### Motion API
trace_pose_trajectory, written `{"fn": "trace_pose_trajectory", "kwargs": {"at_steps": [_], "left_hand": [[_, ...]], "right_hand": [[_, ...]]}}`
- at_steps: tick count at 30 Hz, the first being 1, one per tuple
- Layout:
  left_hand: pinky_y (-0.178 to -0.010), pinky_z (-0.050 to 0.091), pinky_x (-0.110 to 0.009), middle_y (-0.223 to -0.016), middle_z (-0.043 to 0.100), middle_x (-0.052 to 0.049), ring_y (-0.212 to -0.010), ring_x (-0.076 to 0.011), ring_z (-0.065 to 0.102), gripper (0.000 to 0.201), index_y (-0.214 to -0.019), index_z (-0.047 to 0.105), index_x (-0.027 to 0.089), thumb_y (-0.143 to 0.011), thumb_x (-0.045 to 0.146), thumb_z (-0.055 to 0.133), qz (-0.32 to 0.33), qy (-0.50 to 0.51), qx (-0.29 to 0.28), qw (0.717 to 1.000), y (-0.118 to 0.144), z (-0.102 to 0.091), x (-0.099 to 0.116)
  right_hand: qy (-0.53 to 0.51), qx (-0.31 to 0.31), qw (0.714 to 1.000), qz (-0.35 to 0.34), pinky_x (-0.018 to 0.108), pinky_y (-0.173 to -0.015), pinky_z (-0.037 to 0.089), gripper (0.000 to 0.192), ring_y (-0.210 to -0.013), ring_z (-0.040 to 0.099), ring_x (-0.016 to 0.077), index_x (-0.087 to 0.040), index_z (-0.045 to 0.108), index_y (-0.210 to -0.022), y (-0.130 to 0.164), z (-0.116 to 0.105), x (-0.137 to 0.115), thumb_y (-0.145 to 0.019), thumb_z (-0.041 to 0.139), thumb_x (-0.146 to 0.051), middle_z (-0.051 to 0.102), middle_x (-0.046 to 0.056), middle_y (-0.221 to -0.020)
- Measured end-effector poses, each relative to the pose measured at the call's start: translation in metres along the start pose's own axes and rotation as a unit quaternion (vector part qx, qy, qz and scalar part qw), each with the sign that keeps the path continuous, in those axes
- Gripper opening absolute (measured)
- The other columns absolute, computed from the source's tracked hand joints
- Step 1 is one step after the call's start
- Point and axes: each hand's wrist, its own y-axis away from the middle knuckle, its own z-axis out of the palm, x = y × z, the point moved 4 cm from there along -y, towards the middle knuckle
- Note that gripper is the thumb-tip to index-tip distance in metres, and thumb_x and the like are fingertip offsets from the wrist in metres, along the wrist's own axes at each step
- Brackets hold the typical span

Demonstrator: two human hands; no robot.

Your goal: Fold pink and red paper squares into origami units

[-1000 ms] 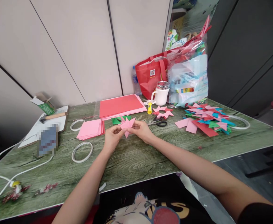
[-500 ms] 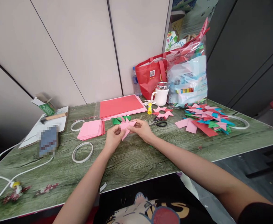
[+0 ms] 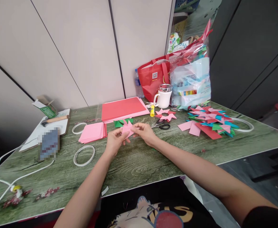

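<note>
A pink paper star (image 3: pixel 127 129) sits between two hands, just above the green table (image 3: pixel 139 164), near its middle. The left hand (image 3: pixel 114 141) pinches the star's left side with closed fingers. The right hand (image 3: pixel 145 132) pinches the right side with closed fingers too.

The paper looks thin, so I think a hard pull could tear a point or pop the folded bits apart. If one hand lets go, the star could drop onto the table and come loose. A squeeze that is too tight could crush the points flat.

Just behind the star lie some green paper pieces (image 3: pixel 122 122) and black scissors (image 3: pixel 162 125). A stack of small pink squares (image 3: pixel 92 131) lies to the left, and a tape ring (image 3: pixel 83 155) is near it. Two finished pink stars (image 3: pixel 165 114) and a yellow glue stick (image 3: pixel 152 110) lie farther back, with a white mug (image 3: pixel 163 96) behind them. A big pile of folded colour papers (image 3: pixel 208 122) lies well off to the right.

A second ago the star's points stuck out wider and one hung down below the fingers. Now the star looks smaller and more tucked in, and the hands are closer together.
</note>
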Motion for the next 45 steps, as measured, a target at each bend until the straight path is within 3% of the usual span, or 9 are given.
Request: {"fn": "trace_pose_trajectory", "kwargs": {"at_steps": [5,9,17,20,24,30,36,41,45], "left_hand": [[-0.040,0.033,-0.020,-0.048,0.060,-0.001,-0.036,-0.0072,0.045,0.023,-0.064,0.058,0.012,-0.065,0.033,0.066,-0.008,0.029,-0.015,0.999,0.000,0.002,0.000],[-0.043,0.039,-0.021,-0.052,0.062,-0.002,-0.040,-0.0086,0.050,0.021,-0.070,0.059,0.012,-0.066,0.031,0.065,-0.016,0.065,-0.020,0.998,0.001,0.004,0.001],[-0.056,0.049,-0.026,-0.067,0.066,-0.005,-0.060,-0.0149,0.061,0.028,-0.076,0.060,0.011,-0.058,0.030,0.071,-0.047,0.124,-0.016,0.991,-0.001,0.003,-0.004],[-0.054,0.047,-0.024,-0.063,0.065,-0.004,-0.057,-0.0131,0.060,0.028,-0.072,0.060,0.011,-0.055,0.030,0.073,-0.054,0.137,0.006,0.989,-0.002,0.001,-0.006],[-0.058,0.047,-0.023,-0.060,0.065,-0.002,-0.053,-0.0102,0.058,0.026,-0.065,0.059,0.011,-0.052,0.027,0.076,-0.061,0.165,0.023,0.984,-0.002,0.000,-0.007],[-0.058,0.046,-0.023,-0.063,0.065,-0.002,-0.055,-0.0098,0.058,0.026,-0.069,0.060,0.012,-0.053,0.026,0.075,-0.041,0.170,0.015,0.985,-0.003,0.000,-0.008],[-0.059,0.046,-0.023,-0.067,0.065,-0.002,-0.059,-0.0106,0.057,0.025,-0.072,0.063,0.012,-0.055,0.027,0.074,-0.010,0.136,0.026,0.990,-0.004,-0.001,-0.009],[-0.058,0.046,-0.024,-0.065,0.064,-0.001,-0.055,-0.0104,0.056,0.024,-0.072,0.064,0.012,-0.056,0.027,0.073,0.005,0.120,0.033,0.992,-0.004,-0.002,-0.008],[-0.058,0.047,-0.026,-0.071,0.065,-0.003,-0.059,-0.0120,0.057,0.030,-0.082,0.063,0.013,-0.059,0.030,0.071,-0.007,0.138,-0.013,0.990,-0.002,0.002,-0.006]], "right_hand": [[0.028,0.009,0.999,-0.029,0.019,-0.048,0.045,0.023,-0.054,0.050,0.0079,-0.015,0.059,-0.062,-0.001,-0.003,-0.002,-0.061,0.069,-0.035,0.056,-0.002,-0.061],[0.037,0.024,0.998,-0.035,0.020,-0.045,0.045,0.025,-0.052,0.053,0.0090,-0.017,0.055,-0.071,-0.001,-0.002,0.000,-0.062,0.067,-0.037,0.056,-0.003,-0.061],[0.105,0.023,0.990,-0.090,0.028,-0.061,0.051,0.025,-0.061,0.057,0.0126,-0.017,0.060,-0.076,-0.002,-0.004,-0.002,-0.061,0.069,-0.035,0.059,0.002,-0.075],[0.166,0.009,0.978,-0.129,0.031,-0.073,0.051,0.030,-0.080,0.057,0.0166,-0.019,0.064,-0.083,0.001,-0.003,-0.006,-0.059,0.072,-0.034,0.058,0.005,-0.090],[0.216,-0.012,0.960,-0.178,0.031,-0.075,0.050,0.032,-0.093,0.054,0.0189,-0.022,0.065,-0.093,0.006,0.001,-0.010,-0.063,0.070,-0.030,0.052,0.008,-0.104],[0.303,-0.010,0.918,-0.256,0.039,-0.093,0.040,0.025,-0.099,0.053,0.0204,-0.023,0.066,-0.094,0.010,0.005,-0.018,-0.070,0.065,-0.023,0.062,0.006,-0.097],[0.239,-0.050,0.946,-0.215,0.033,-0.075,0.051,0.024,-0.086,0.060,0.0177,-0.022,0.065,-0.096,0.011,0.009,-0.012,-0.074,0.058,-0.024,0.062,0.006,-0.095],[0.188,-0.055,0.963,-0.184,0.034,-0.080,0.051,0.023,-0.093,0.058,0.0190,-0.022,0.065,-0.094,0.010,0.010,-0.010,-0.071,0.060,-0.026,0.061,0.007,-0.099],[0.156,-0.051,0.974,-0.155,0.036,-0.085,0.049,0.028,-0.095,0.059,0.0194,-0.021,0.063,-0.097,0.008,0.007,-0.005,-0.069,0.063,-0.027,0.061,0.006,-0.102]]}}
